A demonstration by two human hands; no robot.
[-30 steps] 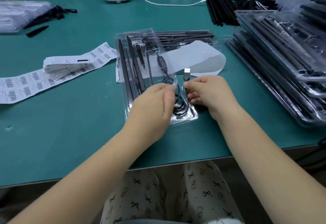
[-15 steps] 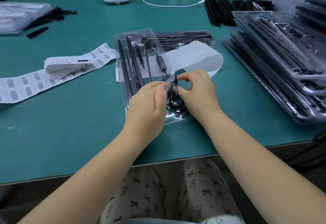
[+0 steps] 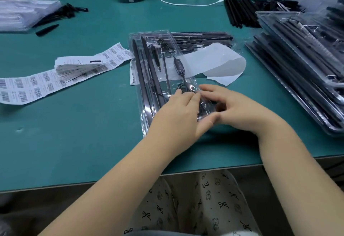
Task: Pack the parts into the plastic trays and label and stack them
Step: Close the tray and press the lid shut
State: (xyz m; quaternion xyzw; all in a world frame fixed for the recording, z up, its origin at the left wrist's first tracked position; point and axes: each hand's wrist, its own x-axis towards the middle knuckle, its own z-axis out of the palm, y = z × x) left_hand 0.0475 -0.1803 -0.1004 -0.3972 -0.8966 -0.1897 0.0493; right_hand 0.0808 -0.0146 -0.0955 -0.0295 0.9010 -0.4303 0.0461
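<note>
Your left hand (image 3: 183, 113) and right hand (image 3: 240, 109) meet at frame centre, fingertips pressed on the coiled cable (image 3: 186, 87) at the near end of the clear plastic tray (image 3: 137, 79); whether either pinches it, you cannot tell. You look to be seating the cable, palms down. Next, likely closing the tray and taking a barcode label (image 3: 37, 87), centre left.

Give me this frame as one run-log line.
step: packing | left hand: pressing coiled cable into clear tray | right hand: on tray's near corner | barcode labels: untouched, left | packed stack: right
</note>
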